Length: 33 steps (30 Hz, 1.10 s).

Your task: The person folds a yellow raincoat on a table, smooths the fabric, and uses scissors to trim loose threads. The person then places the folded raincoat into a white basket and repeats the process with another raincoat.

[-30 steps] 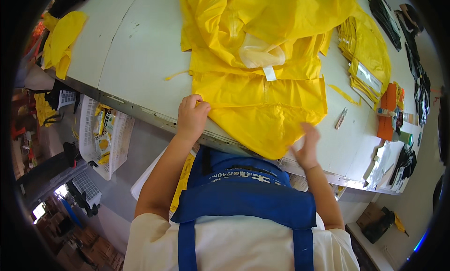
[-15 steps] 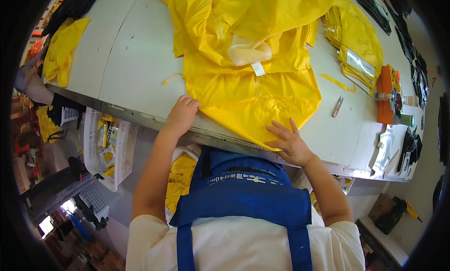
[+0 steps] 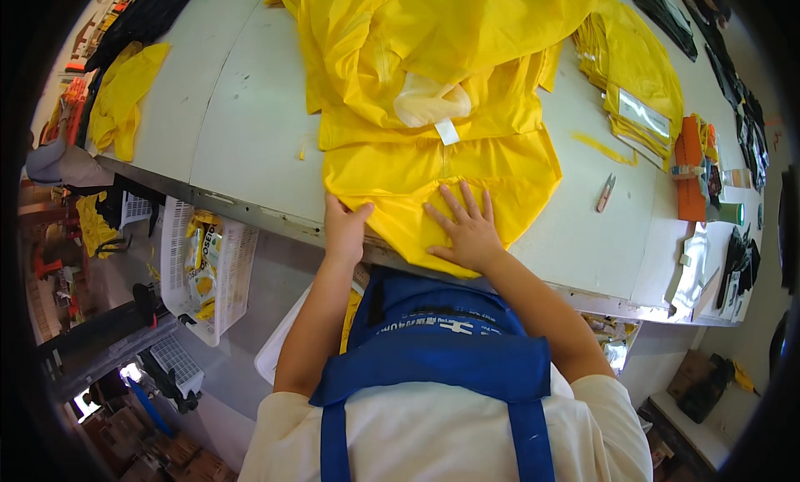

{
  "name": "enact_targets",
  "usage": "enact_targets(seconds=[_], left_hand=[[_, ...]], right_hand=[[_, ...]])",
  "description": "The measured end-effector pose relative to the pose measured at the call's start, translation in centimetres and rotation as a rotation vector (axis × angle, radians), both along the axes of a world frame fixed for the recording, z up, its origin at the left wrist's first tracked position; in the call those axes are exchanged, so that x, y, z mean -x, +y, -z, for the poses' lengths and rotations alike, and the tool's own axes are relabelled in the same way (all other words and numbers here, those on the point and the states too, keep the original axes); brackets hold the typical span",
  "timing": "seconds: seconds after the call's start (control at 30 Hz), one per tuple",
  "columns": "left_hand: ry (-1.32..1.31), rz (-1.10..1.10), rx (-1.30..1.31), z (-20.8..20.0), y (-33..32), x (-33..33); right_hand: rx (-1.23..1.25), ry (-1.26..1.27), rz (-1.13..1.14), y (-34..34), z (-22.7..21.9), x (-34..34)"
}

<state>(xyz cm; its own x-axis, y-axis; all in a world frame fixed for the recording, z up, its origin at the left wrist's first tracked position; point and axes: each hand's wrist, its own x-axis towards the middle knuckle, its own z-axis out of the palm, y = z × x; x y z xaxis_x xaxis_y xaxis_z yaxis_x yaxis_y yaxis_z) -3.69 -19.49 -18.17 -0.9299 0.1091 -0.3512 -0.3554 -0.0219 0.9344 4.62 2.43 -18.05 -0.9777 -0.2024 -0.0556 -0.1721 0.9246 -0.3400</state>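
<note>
A yellow raincoat (image 3: pixel 367 161) lies spread on the white table in front of me, its lower flap hanging slightly over the near edge. My left hand (image 3: pixel 344 229) grips the left edge of that flap between thumb and fingers. Flat on the flap, with fingers spread, rests my right hand (image 3: pixel 468 230). Beyond the hands, a whitish lining piece (image 3: pixel 429 101) and a small white label (image 3: pixel 447 131) show in the middle of the raincoat. Its far end runs out of view at the top.
Small thread snips (image 3: pixel 606 193) lie on the table (image 3: pixel 250 140) at the right, near a stack of folded yellow garments (image 3: pixel 637 74) and an orange box (image 3: pixel 690 169). Left of me, a white basket (image 3: pixel 242 269) holds packaged goods. Another person (image 3: pixel 62 161) is at the far left.
My right hand has moved left and away from me, from the flap's near edge onto its surface. My left hand has shifted right and slightly nearer, still gripping the edge.
</note>
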Motion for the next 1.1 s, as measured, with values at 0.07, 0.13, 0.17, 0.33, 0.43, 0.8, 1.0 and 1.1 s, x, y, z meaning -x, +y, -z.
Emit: enact_targets(seconds=[0.07,0.13,0.17,0.33,0.43,0.8,1.0,1.1], left_hand=[[0.524,0.309,0.359,-2.5,2.2,0.2],[0.694,0.774,0.684,-3.4,5.0,-0.1],[0.487,0.983,0.79,-3.0,6.1,0.3],[0.351,0.885,0.734,-0.8,7.5,1.8],[0.723,0.876,0.876,-0.1,8.3,2.8],[0.534,0.891,0.425,0.8,9.5,7.3],[0.242,0.559,0.001,1.8,6.9,9.4],[0.499,0.604,0.568,-0.4,8.6,8.9]], right_hand=[[-0.005,-0.001,-0.023,0.0,0.0,0.2],[0.048,-0.027,-0.077,0.4,0.1,-0.2],[0.112,-0.046,-0.122,1.3,0.6,0.2],[0.075,0.444,0.659,7.5,0.9,-1.3],[0.724,0.167,1.334,10.3,3.4,-1.8],[0.195,-0.059,-0.062,3.3,-4.7,4.2],[-0.015,-0.149,-0.298,4.1,-1.2,4.0],[0.021,-0.148,-0.311,4.4,-1.3,4.1]])
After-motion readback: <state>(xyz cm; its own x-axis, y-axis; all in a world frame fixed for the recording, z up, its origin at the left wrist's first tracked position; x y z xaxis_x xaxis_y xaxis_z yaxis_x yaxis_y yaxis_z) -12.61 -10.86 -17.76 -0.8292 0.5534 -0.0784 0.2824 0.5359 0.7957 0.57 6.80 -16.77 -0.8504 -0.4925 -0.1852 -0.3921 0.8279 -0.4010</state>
